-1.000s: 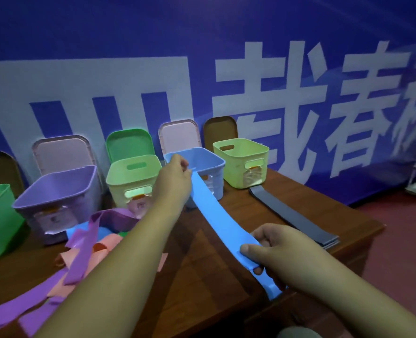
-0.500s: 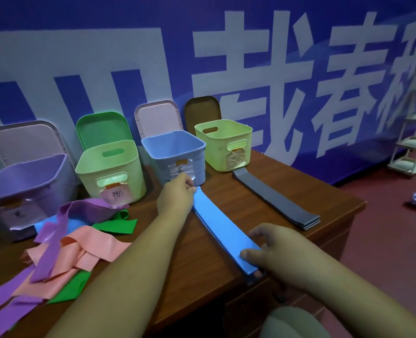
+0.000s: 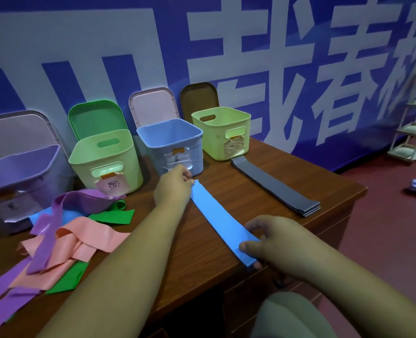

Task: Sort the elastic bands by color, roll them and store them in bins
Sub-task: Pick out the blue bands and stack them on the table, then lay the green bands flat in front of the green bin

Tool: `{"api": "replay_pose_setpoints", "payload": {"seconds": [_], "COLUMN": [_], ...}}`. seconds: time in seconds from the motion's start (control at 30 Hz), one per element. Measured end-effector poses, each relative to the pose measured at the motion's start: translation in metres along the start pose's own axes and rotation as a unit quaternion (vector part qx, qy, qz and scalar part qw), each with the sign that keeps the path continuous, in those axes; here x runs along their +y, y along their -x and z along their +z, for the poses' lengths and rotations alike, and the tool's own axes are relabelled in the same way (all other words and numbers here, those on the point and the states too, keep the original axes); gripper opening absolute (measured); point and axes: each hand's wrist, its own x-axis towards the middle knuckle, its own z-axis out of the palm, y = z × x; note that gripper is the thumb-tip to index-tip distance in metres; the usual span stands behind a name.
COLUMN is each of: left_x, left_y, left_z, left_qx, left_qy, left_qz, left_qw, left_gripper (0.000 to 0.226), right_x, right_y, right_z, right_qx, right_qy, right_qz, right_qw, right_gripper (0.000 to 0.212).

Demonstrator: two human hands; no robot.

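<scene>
Near end: our right grip (image 3: 272,240) pinches the blue band (image 3: 221,220) between thumb and fingers at the front edge of the table (image 3: 189,259).
Far end: our left grip (image 3: 175,189) pinches the other end.
Band: it lies flat on the table, drawn straight between both grips.
Axis: its long axis runs from 5 o'clock at the right grip to 11 o'clock at the left; the right grip is nearer us, so we judge the roll should start there and travel toward 11 o'clock.
Bin: the blue bin (image 3: 185,154) stands open just beyond the left grip at 12 o'clock.
Outward: grey bands (image 3: 275,189) at 2 o'clock, mixed bands (image 3: 80,237) heaped at 9 o'clock.
</scene>
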Motion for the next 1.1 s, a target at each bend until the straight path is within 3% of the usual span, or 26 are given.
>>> {"api": "replay_pose_setpoints", "payload": {"seconds": [0.4, 0.57, 0.73, 0.8, 0.93, 1.1], "left_x": [0.002, 0.007, 0.010, 0.009, -0.007, -0.058], "left_y": [0.001, 0.009, 0.022, 0.026, 0.042, 0.061], "left_z": [-0.001, -0.007, -0.026, -0.041, -0.084, -0.157], "left_qx": [-0.004, -0.011, -0.053, -0.081, -0.124, -0.125], "left_qy": [-0.007, -0.042, 0.022, 0.021, 0.019, -0.033], "left_qz": [-0.002, 0.021, 0.015, 0.010, 0.029, 0.075], "left_qw": [1.000, 0.999, 0.998, 0.996, 0.992, 0.989], "left_gripper": [0.010, 0.013, 0.019, 0.023, 0.005, 0.015], "right_x": [0.002, 0.004, -0.010, -0.022, -0.050, -0.093], "right_y": [0.003, 0.004, 0.012, 0.011, 0.006, -0.009], "right_z": [0.002, 0.002, 0.004, 0.009, 0.028, 0.070], "right_qx": [0.012, 0.047, 0.106, 0.118, 0.102, 0.067], "right_qy": [0.037, 0.165, 0.298, 0.296, 0.265, 0.264], "right_qz": [-0.013, -0.025, -0.015, -0.017, -0.041, -0.079], "right_qw": [0.999, 0.985, 0.949, 0.948, 0.958, 0.959], "right_gripper": [0.049, 0.058, 0.050, 0.046, 0.039, 0.044]}}
